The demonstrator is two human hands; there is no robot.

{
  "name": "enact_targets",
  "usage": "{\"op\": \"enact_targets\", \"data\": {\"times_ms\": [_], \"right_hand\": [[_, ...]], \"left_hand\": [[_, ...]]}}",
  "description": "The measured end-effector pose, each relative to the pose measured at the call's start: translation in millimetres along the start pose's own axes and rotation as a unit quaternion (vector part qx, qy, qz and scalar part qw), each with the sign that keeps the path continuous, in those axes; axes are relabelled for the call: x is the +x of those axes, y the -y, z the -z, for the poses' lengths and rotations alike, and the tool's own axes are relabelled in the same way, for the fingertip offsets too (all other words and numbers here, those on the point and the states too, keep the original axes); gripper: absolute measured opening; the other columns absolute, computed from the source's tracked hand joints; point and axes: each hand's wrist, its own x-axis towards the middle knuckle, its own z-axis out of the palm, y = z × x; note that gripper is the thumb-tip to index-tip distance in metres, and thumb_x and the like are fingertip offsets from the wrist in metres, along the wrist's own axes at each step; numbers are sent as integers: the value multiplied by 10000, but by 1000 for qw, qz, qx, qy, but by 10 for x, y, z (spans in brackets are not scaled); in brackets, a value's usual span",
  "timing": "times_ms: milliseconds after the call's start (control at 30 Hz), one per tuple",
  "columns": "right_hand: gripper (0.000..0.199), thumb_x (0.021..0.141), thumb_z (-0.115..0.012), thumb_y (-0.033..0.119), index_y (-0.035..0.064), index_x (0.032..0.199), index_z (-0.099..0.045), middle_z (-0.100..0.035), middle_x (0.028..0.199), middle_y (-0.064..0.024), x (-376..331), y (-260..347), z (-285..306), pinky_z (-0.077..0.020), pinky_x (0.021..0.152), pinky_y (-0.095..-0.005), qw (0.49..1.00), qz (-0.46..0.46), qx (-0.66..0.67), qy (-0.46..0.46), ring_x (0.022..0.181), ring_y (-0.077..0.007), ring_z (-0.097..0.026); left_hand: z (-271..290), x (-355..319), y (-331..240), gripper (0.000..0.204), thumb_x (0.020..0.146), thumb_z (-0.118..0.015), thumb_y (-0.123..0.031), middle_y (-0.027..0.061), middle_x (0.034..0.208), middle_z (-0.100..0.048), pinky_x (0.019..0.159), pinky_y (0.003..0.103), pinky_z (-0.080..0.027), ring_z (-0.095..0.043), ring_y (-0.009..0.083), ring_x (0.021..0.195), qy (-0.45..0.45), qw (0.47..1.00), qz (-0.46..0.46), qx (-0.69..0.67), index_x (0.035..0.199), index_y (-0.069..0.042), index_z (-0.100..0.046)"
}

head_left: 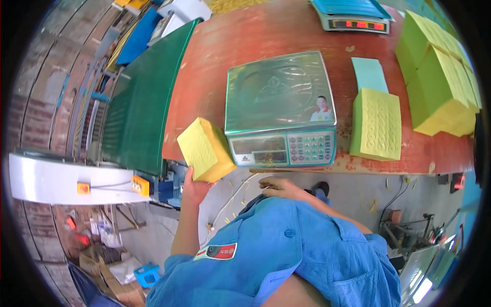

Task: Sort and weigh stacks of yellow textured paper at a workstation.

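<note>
My left hand (195, 188) grips the near lower corner of a yellow block-shaped stack of paper (199, 151) with an embossed top. The stack is tilted at the table's front edge, just left of a digital weighing scale (279, 94). Nothing lies on the scale's metal pan, and its display is dark. In front of my waist, below the table edge, my right hand (279, 188) is empty with its fingers loosely stretched to the left. Right of the scale stands another embossed yellow paper stack (376, 125), beside a pale green card (369, 74).
Taller yellow-green paper stacks (434, 87) stand at the right of the red table (204, 61). A second scale (353, 18) with a lit red display sits at the back. On the left runs a green conveyor belt (148, 97); a blue stool (147, 275) is on the floor.
</note>
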Motion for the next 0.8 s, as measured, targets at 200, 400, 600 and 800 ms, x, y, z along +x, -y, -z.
{"op": "enact_targets", "data": {"times_ms": [200, 400, 600, 800], "right_hand": [[475, 884, -643, 252, -2, 1280, -582, -669, 1160, -191, 40, -52, -88, -503, 945, -347, 997, -71, 17, 18, 1077, -262, -652], [455, 893, -625, 270, -14, 1248, -601, -677, 1139, -188, 193, -79, -121, -502, 933, -337, 996, -79, 12, -40, 1069, -253, -652], [499, 934, -596, 313, -30, 1294, -556, -631, 1239, -192, 553, 6, -265, -480, 968, -377, 997, 42, -60, 18, 1125, -274, -619], [600, 962, -562, 422, -47, 1332, -507, -615, 1246, -216, 150, 1044, -54, -465, 980, -383, 988, 113, 67, -77, 1130, -285, -605]], "left_hand": [[-7, -29, -112, 559, 989, -461, -458, 85, 1436, -492, 1018, 530, -404, -488, 291, 1282, -8, 997, -37, -66, 1444, -135, -411], [136, 240, -49, 480, 946, -573, -333, 98, 1322, -579, 1009, 437, -437, -535, 258, 1228, -51, 995, -28, -82, 1344, -72, -510], [81, -191, -139, 533, 953, -494, -333, 124, 1326, -573, 1011, 462, -465, -581, 281, 1182, 3, 997, -39, -65, 1398, -44, -443], [-525, -369, -754, 550, 854, -717, -260, 167, 1228, -616, 860, 362, -521, -636, 198, 985, 21, 903, -267, 336, 1276, 40, -530]]}}
